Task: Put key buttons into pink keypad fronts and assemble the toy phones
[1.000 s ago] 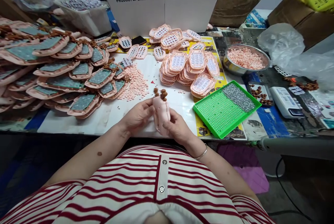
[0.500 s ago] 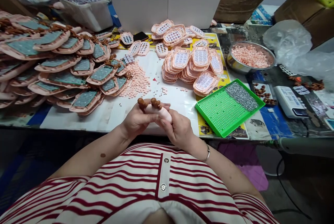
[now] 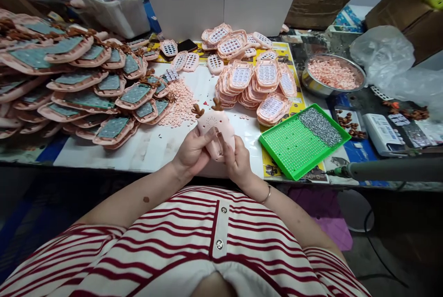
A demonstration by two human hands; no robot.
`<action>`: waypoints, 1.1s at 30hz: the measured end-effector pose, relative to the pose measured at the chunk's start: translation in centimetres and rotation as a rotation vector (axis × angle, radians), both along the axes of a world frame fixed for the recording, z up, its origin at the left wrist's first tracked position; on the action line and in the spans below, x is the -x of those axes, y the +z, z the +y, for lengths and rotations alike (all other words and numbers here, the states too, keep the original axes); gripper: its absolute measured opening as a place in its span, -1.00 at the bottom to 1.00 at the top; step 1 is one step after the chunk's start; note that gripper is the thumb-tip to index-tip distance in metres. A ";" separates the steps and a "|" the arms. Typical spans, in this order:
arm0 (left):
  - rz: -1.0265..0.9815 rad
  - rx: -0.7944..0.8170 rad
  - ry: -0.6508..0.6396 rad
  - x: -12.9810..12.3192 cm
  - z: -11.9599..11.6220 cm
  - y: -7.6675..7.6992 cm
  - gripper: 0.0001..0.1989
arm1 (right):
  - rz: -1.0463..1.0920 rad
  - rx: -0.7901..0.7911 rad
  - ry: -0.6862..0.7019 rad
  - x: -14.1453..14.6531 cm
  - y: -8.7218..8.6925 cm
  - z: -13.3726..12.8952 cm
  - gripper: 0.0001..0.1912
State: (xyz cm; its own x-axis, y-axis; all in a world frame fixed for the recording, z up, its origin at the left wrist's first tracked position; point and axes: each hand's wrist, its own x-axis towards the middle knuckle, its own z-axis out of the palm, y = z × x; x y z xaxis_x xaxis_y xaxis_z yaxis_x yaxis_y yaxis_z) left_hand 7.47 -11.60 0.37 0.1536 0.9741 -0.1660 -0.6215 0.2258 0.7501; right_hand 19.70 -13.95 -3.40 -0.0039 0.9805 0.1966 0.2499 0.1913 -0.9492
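Between my hands is a pale pink plastic toy casing with brown antlers on top. Its back faces me, showing small speaker holes and an open rectangular recess lower down. My left hand is closed on its left side, the thumb lying over the recess's edge. My right hand grips the lower right side, fingers bent against it. Beyond the casing, small pink pieces lie heaped on white paper. Stacked pink front shells with button grids stand behind and to the right.
Many pink shells with green circuit boards are piled at left. A green tray of small screws lies at right, near a steel bowl of pink pieces. A powered screwdriver juts in at right. A white carton stands behind.
The casing has turned from edge-on to upright, so its perforated back now shows. Both hands have shifted their hold on it. The screwdriver at right has swung up and further into view.
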 end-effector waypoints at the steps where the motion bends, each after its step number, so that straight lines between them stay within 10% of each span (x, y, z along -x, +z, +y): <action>1: 0.031 -0.012 0.002 -0.3 -0.1 0.0 -0.51 | 0.075 0.009 -0.004 0.2 -0.2 0.1 -0.54; 11: 0.731 -0.352 -0.217 3.0 -1.0 0.3 -0.49 | 0.402 0.110 0.030 -2.8 0.1 1.8 -0.40; 24: 0.775 -0.550 -0.062 3.1 -1.9 0.7 -0.51 | 0.566 0.213 0.036 -2.1 -0.2 1.0 -0.55; 33: 0.900 -0.495 -0.244 2.1 -1.7 1.9 -0.52 | 0.414 0.209 0.037 -3.0 0.3 -1.3 -0.55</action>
State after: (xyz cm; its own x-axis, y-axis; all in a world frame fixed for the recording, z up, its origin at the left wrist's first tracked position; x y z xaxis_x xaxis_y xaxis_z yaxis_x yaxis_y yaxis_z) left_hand 5.37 -13.31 2.27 0.3722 0.9236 0.0918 0.2305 -0.1878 0.9548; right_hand 22.68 -15.24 -3.15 -0.0021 0.9999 -0.0128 -0.1615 -0.0130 -0.9868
